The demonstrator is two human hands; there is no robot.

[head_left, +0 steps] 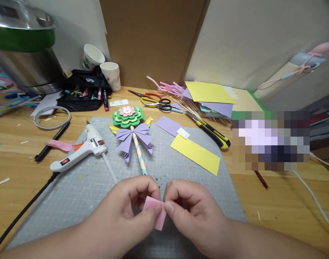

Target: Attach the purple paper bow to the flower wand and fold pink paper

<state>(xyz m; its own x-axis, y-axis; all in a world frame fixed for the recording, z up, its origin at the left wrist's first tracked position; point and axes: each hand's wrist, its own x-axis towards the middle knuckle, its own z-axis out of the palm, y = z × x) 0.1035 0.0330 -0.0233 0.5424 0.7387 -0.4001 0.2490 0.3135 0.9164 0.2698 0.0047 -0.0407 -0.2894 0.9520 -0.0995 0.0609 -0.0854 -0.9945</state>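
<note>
A small piece of pink paper point(159, 222) is pinched between both hands, low in the middle of the head view. My left hand point(139, 205) is closed on its left and middle part, thumb on top. At the paper's upper right corner, the thumb and forefinger of my right hand point(193, 205) close on it. Just beyond my hands lies a paper flower point(128, 118) with green layers and a pink rabbit face. It has a purple pleated bow point(134, 136) and a striped stick point(139, 153), whose lower end my left hand hides.
A grey cutting mat point(80, 201) lies beneath. Left of the flower is a hot glue gun point(83, 149) with a black cord. Yellow paper point(195, 154), purple paper point(168, 126), scissors point(156, 102) and a utility knife point(210, 133) lie beyond. A tape ring point(52, 126) and marker point(43, 153) are left.
</note>
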